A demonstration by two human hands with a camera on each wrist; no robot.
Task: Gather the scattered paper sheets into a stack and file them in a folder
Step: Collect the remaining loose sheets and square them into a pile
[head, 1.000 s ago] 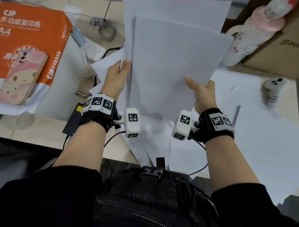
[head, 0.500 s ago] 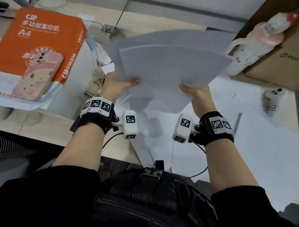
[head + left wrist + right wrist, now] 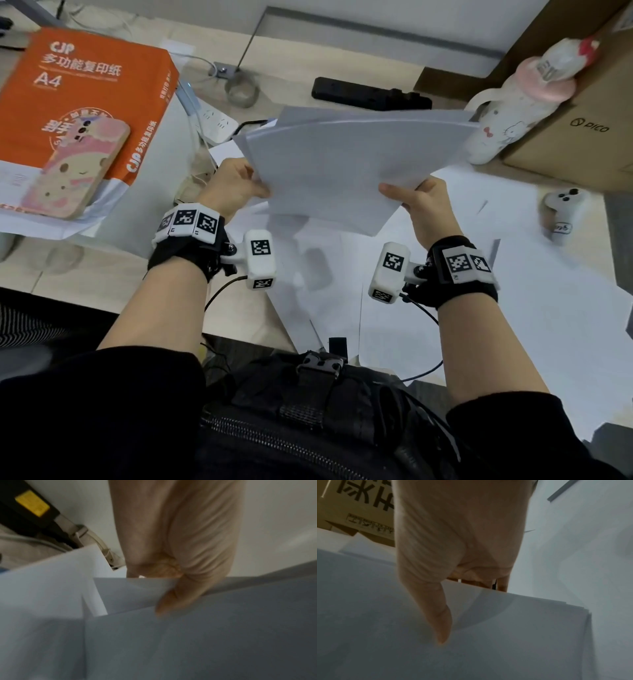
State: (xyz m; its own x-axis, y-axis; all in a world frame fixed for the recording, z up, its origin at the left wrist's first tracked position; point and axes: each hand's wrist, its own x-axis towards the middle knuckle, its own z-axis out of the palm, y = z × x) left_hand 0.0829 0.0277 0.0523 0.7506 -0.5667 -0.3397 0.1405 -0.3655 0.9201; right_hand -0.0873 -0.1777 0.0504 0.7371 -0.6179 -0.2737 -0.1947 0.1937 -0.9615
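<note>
Sheets [image 3: 346, 164] pinched between left hand [image 3: 233, 186], right hand [image 3: 423, 205], bottle [image 3: 507, 113] beside

An orange ream of A4 copy paper [image 3: 78, 113] lies at the desk's left edge, a pink phone [image 3: 73, 171] on it. A cartoon-cat bottle [image 3: 510, 113] stands beside a cardboard box [image 3: 582, 120] at the right edge.

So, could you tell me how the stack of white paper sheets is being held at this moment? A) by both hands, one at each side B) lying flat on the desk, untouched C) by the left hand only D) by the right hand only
A: the left hand and the right hand each grip a side of the stack of white paper sheets, thumbs on top, above the desk.
</note>
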